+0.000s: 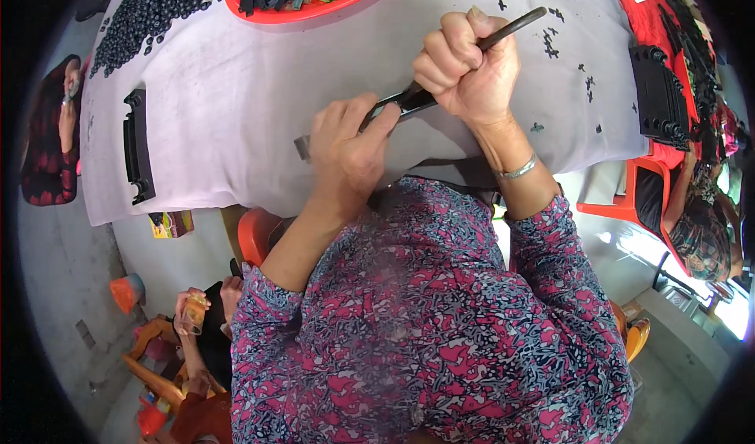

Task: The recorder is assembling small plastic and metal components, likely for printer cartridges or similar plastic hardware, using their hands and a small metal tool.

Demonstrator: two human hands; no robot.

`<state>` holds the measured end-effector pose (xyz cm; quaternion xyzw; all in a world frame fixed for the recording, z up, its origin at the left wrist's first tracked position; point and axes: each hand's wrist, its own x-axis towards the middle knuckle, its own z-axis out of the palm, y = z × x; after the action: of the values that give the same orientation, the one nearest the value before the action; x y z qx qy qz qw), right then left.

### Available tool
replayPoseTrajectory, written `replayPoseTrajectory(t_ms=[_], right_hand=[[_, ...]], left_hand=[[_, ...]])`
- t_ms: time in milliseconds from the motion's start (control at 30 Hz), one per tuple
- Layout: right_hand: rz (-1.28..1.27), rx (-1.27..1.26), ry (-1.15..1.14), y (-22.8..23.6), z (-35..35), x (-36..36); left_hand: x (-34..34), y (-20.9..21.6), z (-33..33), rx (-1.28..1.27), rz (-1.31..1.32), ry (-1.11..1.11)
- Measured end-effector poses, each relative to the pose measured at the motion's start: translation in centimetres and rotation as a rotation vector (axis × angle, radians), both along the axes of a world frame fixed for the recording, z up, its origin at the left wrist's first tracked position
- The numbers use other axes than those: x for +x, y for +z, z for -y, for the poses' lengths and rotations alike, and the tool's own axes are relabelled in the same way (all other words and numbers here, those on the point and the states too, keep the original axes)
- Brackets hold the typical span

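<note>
My right hand (476, 70) is closed in a fist round a slim dark rod-like tool (519, 25), whose rounded end sticks out up and to the right. My left hand (350, 145) is closed round a long glossy black piece (405, 104), its thumb pressed on top. A flat greyish end (302, 147) pokes out left of this hand; I cannot tell whether it belongs to the same piece. The tool's lower end meets the black piece between my hands, and my fingers hide part of the contact. Both hands are over the near part of the cloth-covered table (236, 114).
A red tray (314, 7) holds black and yellow-green small parts. Beside it lies a heap of black round pieces (153, 15). Long black moulded parts lie at the left (137, 147) and right (659, 96) edges. Small black scraps (550, 44) dot the right side. Other people sit nearby.
</note>
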<state>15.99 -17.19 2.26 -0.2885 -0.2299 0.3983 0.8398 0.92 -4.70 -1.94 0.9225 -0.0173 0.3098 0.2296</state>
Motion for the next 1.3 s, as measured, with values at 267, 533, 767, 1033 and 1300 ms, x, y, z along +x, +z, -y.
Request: replayPoseTrajectory(t_ms=[267, 533, 767, 1033, 1300], right_hand=[[-0.083, 0.027, -0.04, -0.7, 0.4, -0.1], [-0.153, 0.064, -0.097, -1.4, 0.6, 0.2], [-0.202, 0.021, -0.187, -0.3, 0.5, -0.1], [-0.102, -0.02, -0.235, 2.8, 4.3, 1.8], [-0.103, -0.18, -0.271, 3.2, 4.2, 1.3]], left_hand=[[-0.2, -0.4, 0.1, 0.01, 0.008, 0.003], [-0.3, -0.1, 0.2, 0.016, 0.0, 0.002], [-0.5, 0.3, 0.3, -0.003, 0.002, 0.008], [-1.4, 2.9, 0.1, -0.034, -0.04, 0.004], [0.4, 3.7, -1.2, 0.148, -0.282, -0.143]])
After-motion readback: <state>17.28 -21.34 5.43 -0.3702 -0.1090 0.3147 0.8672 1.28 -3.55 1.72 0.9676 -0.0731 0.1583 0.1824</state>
